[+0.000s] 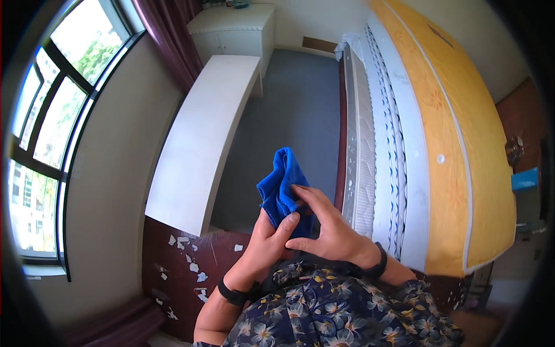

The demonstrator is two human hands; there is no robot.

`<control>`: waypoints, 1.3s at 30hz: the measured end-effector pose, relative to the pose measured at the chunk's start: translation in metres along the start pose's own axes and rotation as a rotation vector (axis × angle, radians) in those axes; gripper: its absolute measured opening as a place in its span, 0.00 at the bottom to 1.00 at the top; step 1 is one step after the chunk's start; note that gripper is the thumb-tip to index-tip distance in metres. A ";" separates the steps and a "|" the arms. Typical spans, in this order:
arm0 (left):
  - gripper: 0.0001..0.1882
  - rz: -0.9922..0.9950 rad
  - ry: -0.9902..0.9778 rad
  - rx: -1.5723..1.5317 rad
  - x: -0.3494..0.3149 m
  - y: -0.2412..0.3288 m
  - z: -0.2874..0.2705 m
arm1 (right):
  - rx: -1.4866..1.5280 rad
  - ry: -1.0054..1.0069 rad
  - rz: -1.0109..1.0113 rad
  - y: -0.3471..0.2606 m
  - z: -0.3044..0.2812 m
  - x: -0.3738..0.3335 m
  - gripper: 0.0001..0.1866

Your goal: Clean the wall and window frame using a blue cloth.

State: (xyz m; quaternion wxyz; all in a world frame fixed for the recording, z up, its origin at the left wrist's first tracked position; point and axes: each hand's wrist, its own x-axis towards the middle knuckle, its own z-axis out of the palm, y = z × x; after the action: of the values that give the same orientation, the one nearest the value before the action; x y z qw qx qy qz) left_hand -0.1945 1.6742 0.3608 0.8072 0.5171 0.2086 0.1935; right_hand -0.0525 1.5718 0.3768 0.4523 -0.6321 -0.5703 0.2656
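Observation:
A bunched blue cloth point(283, 179) is held up in front of my body, folded and creased. My left hand point(272, 230) grips its lower part, with the thumb lying over the fabric. From the right, my right hand point(326, 225) reaches round the cloth's side, its fingers bent against the fabric and its thumb near the left thumb. Part of the cloth is hidden behind both hands.
On the left, a long white table point(202, 139) runs below the window point(58, 115). A white cabinet point(231, 29) stands beyond it. To the right is a bed with a yellow cover point(462, 156). White scraps point(193, 267) litter the dark red floor point(156, 243).

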 end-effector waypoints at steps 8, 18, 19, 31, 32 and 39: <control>0.33 0.069 0.017 0.135 0.123 0.046 0.014 | -0.066 0.098 -0.038 0.035 -0.078 0.108 0.42; 0.18 0.037 0.120 0.276 0.281 0.051 0.031 | 0.654 0.180 0.428 0.126 -0.194 0.173 0.16; 0.16 -0.036 0.175 0.229 0.294 0.053 0.026 | 0.739 0.246 0.428 0.140 -0.202 0.177 0.15; 0.30 0.111 -0.235 0.311 0.499 0.071 0.026 | 0.127 0.372 0.071 0.190 -0.265 0.316 0.25; 0.32 0.098 -0.279 0.385 0.519 0.077 0.021 | 0.144 0.370 0.070 0.197 -0.271 0.330 0.25; 0.24 -0.092 -0.299 0.156 0.671 0.111 -0.008 | 0.187 0.603 0.261 0.252 -0.340 0.424 0.24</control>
State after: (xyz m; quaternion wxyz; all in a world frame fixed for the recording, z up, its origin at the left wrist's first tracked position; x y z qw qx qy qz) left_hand 0.3531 2.0776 0.3678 0.7948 0.5910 0.1239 0.0607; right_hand 0.4468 1.9034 0.3857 0.6189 -0.7056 -0.2984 0.1733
